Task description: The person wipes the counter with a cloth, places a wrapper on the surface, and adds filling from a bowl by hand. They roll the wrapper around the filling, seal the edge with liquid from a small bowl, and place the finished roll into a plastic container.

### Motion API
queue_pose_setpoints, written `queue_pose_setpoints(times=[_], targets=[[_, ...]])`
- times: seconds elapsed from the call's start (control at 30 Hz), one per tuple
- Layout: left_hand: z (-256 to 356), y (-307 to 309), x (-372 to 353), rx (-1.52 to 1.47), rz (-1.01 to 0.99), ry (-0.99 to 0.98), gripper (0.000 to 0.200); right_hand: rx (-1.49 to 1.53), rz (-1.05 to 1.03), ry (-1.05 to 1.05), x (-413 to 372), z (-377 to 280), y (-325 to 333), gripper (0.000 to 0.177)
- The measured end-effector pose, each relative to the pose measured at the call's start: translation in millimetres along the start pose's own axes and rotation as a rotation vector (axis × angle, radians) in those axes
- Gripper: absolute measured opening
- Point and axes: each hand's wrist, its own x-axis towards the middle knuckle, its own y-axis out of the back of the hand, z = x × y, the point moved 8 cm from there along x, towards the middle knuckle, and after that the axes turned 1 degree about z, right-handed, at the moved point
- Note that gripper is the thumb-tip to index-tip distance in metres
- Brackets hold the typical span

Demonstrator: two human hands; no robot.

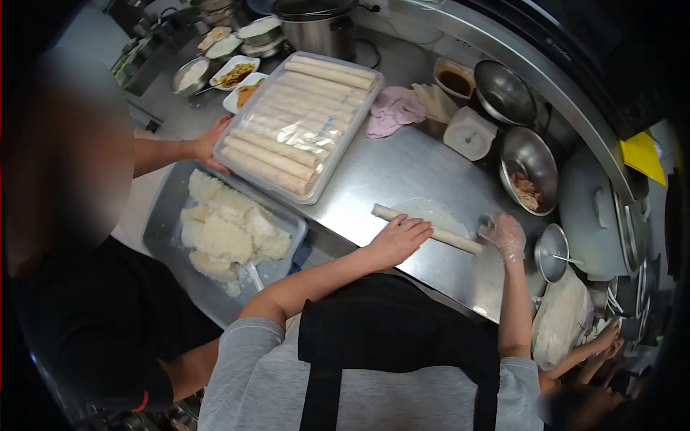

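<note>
A long pale roll [458, 241], like a rolled wrap, lies slantwise on the steel counter. My left hand [404, 240], bare, rests across its left part with fingers stretched out over the top. Beside the right end of the roll is my right hand [505, 237], in a clear plastic glove, its fingers loosely bent and slightly apart. Whitish residue [431, 210] coats the metal just behind the roll. Farther left, a clear plastic tray [313, 197] holds several similar rolls under plastic film, and a co-worker's hand [209, 146] grips its left edge.
A grey tub [162, 223] of white rice [233, 223] stands at left with a scoop in it. Behind are a pink cloth [397, 111], a kitchen scale [470, 134] and a steel bowl [540, 161] with shredded food. A strainer [552, 251] and plastic bag [563, 320] lie right.
</note>
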Motion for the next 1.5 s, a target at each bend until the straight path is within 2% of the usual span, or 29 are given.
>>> queue_pose_setpoints(times=[0.07, 0.13, 0.17, 0.2, 0.23, 0.3, 0.37, 0.43, 0.5, 0.57, 0.6, 0.63, 0.7, 0.77, 0.83, 0.87, 0.97, 1.0, 1.03, 1.1, 1.23, 1.3, 1.33, 1.37, 1.43, 1.47, 1.5], targets=[[-7, 5, 8, -0.023, 0.100, -0.018, 0.042, 0.221, 0.414, 0.061, -16, -24, 28, 0.031], [-17, 8, 17, -0.096, 0.043, -0.009, 0.040, 0.403, 0.692, 0.501, -40, -71, 27, 0.019], [-21, 4, 21, -0.160, -0.018, 0.000, 0.038, 0.347, 0.700, 0.608, -50, -95, 27, 0.017], [-27, 3, 24, -0.181, 0.036, 0.004, 0.034, 0.287, 0.706, 0.716, -60, -115, 26, 0.016], [-31, 6, 29, -0.190, 0.048, 0.011, 0.034, 0.274, 0.696, 0.721, -56, -117, 18, 0.016], [-41, -8, 37, -0.234, -0.151, 0.105, 0.033, 0.353, 0.752, 0.656, -43, -110, 6, 0.016], [-37, -3, 39, -0.222, -0.093, 0.121, 0.032, 0.375, 0.683, 0.648, -28, -104, 7, 0.016], [-19, 12, 36, -0.103, 0.022, 0.022, 0.032, 0.614, 0.462, 0.534, -2, -92, -4, 0.016], [-21, -1, 30, -0.085, -0.009, 0.034, 0.032, 0.581, 0.499, 0.577, -3, -98, -2, 0.016], [-24, 10, 31, -0.092, 0.172, 0.007, 0.031, 0.300, 0.866, 0.671, -41, -117, 18, 0.016], [-28, 10, 34, -0.123, 0.178, 0.028, 0.029, 0.280, 0.827, 0.626, -50, -127, 23, 0.016], [-32, 10, 39, -0.126, 0.177, 0.020, 0.029, 0.279, 0.830, 0.618, -44, -124, 19, 0.016], [-44, -5, 48, -0.155, 0.030, 0.086, 0.028, 0.280, 0.961, 0.636, -37, -119, 17, 0.019], [-55, -4, 60, -0.175, 0.046, 0.089, 0.027, 0.322, 0.921, 0.599, -21, -112, 25, 0.015], [-65, -15, 68, -0.253, -0.071, 0.122, 0.025, 0.548, 0.656, 0.548, 4, -101, 21, 0.012], [-64, -11, 68, -0.270, -0.030, 0.092, 0.024, 0.513, 0.617, 0.540, 5, -100, 19, 0.011], [-54, -4, 54, -0.237, -0.014, 0.043, 0.024, 0.535, 0.594, 0.506, -4, -100, 3, 0.005], [-49, -4, 47, -0.222, -0.061, 0.031, 0.024, 0.550, 0.592, 0.594, -10, -102, -6, 0.006], [-42, 5, 36, -0.227, -0.007, 0.038, 0.025, 0.557, 0.597, 0.597, -20, -108, -9, 0.006], [-31, 12, 14, -0.213, -0.011, 0.053, 0.027, 0.565, 0.724, 0.626, -47, -124, -8, 0.008], [-21, 28, -16, -0.246, -0.042, 0.100, 0.027, 0.593, 0.620, 0.627, -63, -139, -12, 0.009], [-26, 28, -16, -0.290, -0.097, 0.148, 0.027, 0.667, 0.554, 0.856, -52, -141, -13, 0.004], [-31, 26, -12, -0.230, -0.130, 0.159, 0.026, 0.999, 0.443, 0.928, -38, -134, -14, 0.006], [-38, 25, -6, -0.192, -0.146, 0.162, 0.029, 1.002, 0.447, 0.923, -36, -126, -19, 0.006], [-46, 34, 8, -0.067, -0.145, 0.215, 0.034, 0.698, 0.583, 0.493, -40, -108, 10, 0.005], [-48, 42, 15, 0.008, -0.051, 0.223, 0.034, 0.653, 0.616, 0.559, -49, -109, 17, 0.005], [-47, 41, 19, 0.008, -0.048, 0.223, 0.034, 0.651, 0.618, 0.560, -51, -108, 15, 0.005]])
